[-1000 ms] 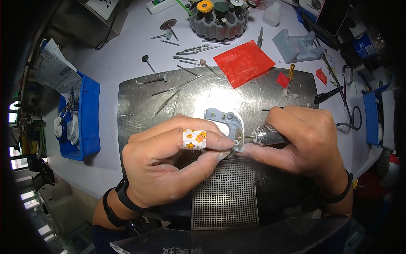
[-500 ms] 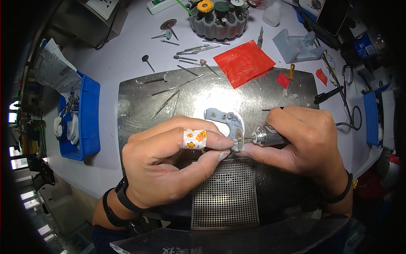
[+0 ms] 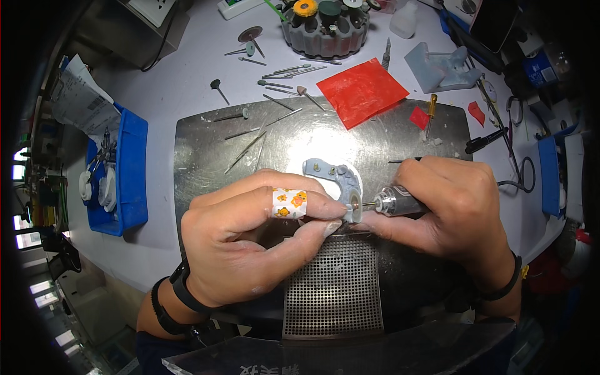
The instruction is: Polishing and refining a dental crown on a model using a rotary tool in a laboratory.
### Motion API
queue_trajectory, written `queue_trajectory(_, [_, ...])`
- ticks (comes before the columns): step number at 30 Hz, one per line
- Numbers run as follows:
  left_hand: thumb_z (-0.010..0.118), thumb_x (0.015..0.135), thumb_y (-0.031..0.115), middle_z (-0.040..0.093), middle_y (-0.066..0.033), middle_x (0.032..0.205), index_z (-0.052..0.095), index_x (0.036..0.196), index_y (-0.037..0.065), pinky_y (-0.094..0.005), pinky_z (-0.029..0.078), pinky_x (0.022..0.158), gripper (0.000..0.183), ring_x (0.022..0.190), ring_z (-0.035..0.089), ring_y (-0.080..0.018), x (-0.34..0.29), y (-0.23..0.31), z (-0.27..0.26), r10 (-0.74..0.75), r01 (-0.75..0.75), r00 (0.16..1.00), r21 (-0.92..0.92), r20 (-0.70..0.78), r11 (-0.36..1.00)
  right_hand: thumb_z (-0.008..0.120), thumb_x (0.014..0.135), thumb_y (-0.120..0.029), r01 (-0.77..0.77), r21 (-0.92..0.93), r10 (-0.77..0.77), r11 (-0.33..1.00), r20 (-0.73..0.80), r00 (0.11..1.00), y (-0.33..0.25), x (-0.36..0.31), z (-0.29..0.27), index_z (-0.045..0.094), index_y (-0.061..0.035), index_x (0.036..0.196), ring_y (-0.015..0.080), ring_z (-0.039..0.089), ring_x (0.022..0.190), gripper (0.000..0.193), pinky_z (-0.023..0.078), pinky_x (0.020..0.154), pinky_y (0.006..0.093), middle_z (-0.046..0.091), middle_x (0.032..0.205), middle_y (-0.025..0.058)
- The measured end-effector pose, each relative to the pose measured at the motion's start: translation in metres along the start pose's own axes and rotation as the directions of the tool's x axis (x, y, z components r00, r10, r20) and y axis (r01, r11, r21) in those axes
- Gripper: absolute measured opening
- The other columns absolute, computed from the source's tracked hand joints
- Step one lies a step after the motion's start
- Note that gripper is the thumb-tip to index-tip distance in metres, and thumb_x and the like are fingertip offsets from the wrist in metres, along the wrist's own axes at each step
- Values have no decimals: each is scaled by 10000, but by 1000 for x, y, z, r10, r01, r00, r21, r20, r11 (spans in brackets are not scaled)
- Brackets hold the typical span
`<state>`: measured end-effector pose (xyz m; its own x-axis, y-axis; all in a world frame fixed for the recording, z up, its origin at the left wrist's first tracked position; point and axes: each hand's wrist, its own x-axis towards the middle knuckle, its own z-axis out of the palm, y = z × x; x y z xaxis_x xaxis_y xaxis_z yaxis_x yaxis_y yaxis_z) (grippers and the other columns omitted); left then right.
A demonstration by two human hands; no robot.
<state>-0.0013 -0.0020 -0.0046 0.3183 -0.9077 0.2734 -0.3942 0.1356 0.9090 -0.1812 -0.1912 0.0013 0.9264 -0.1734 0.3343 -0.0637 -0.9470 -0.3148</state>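
My left hand (image 3: pixel 250 234), with a patterned bandage (image 3: pixel 289 203) round one finger, is closed in a pinch. At its fingertips shows a small pale piece (image 3: pixel 349 214), mostly hidden. My right hand (image 3: pixel 447 203) is wrapped round a metal rotary handpiece (image 3: pixel 399 201), pointing left. On its thin shank sits a round grinding disc (image 3: pixel 356 206), edge-on, at the pale piece; whether they touch I cannot tell. Just beyond my left fingers is a grey-blue dental arch model (image 3: pixel 347 178) with a white base and small metallic posts. Whether my hidden fingers hold it, I cannot tell.
Under my hands lies a metal plate (image 3: pixel 206 147) with a perforated grille (image 3: pixel 331 287) at its near side. Several loose burs (image 3: pixel 253 150), a red packet (image 3: pixel 362 92) and a grey bur holder (image 3: pixel 326 37) lie beyond. Blue trays (image 3: pixel 134 169) stand left and right; a transparent shield (image 3: pixel 350 350) crosses the near edge.
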Motion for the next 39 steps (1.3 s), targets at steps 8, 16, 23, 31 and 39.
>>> queue_trajectory(8, [778,781,-102,759,-187,1005,776,984,-52,-316,584,832,210,912,739,-211,0,2,0,-11,11,1000,15,-6,1000,948,694,-375,-2,-16,3,1000,21,1000,0,0,-1,572,-58,692,215,531,463,492,383,429,343,506,568,60])
queue_trajectory(16, [791,776,-100,766,-185,1011,782,995,-47,-309,583,830,226,907,741,-202,-2,2,0,-16,17,1000,34,-15,999,954,693,-382,-5,-27,5,1000,16,1000,-1,-1,0,549,-62,678,211,503,456,516,365,426,342,477,560,55])
queue_trajectory(23, [792,776,-95,769,-188,1007,783,993,-50,-306,581,828,221,899,742,-202,-1,2,1,-24,25,999,22,-29,999,960,683,-353,-15,-10,15,1000,6,1000,-1,0,0,544,-60,677,207,496,451,509,359,424,340,474,558,54])
queue_trajectory(31, [789,788,-87,770,-190,1014,785,998,-54,-296,577,824,213,897,742,-197,-2,3,1,-45,45,998,10,-34,999,955,678,-344,-11,1,11,1000,-3,1000,0,0,1,541,-54,674,209,504,453,506,367,426,338,485,562,63])
queue_trajectory(39, [807,787,-86,772,-189,1011,789,1011,-53,-292,576,823,226,896,742,-195,-2,3,2,-51,51,998,10,-36,999,957,667,-355,-10,-12,10,1000,-1,1000,-1,-1,1,551,-49,676,217,504,456,509,368,430,342,479,562,63])
